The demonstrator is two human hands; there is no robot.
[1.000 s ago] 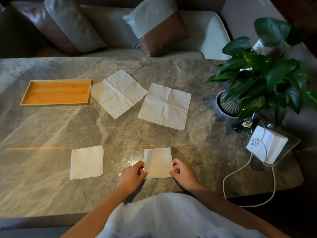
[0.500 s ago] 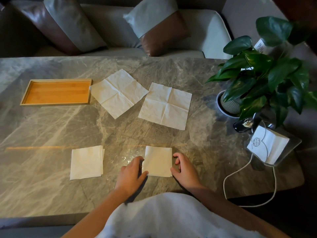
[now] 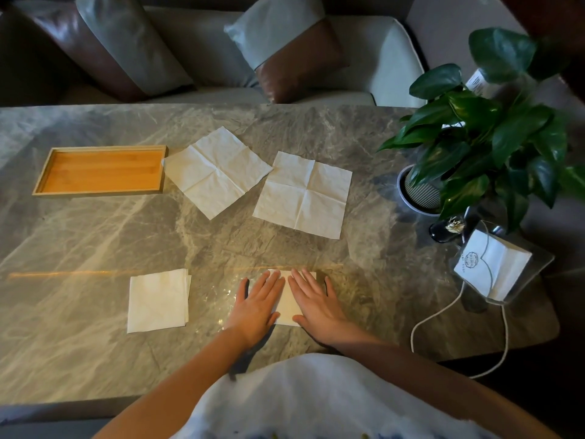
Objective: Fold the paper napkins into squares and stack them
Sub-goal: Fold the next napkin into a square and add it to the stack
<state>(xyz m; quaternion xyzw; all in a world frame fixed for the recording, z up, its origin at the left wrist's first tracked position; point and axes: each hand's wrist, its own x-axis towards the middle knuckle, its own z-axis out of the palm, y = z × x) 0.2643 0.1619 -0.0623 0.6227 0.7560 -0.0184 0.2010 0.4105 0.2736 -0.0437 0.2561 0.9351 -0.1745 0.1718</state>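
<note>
A folded white napkin (image 3: 288, 307) lies on the marble table (image 3: 95, 312) near its front edge. My left hand (image 3: 258, 304) and my right hand (image 3: 316, 304) both lie flat on it, fingers spread, covering most of it. To the left rests another folded napkin square (image 3: 157, 300), untouched. Two unfolded napkins lie farther back: one turned diagonally (image 3: 217, 171) and one to its right (image 3: 304, 193), both showing cross creases.
An empty wooden tray (image 3: 44, 179) sits at the back left, touching the diagonal napkin's corner. A potted plant (image 3: 484, 137) stands at the right, with a clear holder of napkins (image 3: 493, 264) and a white cable (image 3: 443, 312) near it. A sofa with cushions (image 3: 285, 49) lies beyond the table.
My hands went from pinching the folded napkin's side edges to lying flat on top of it, palms down and fingers spread. The other napkins have not moved.
</note>
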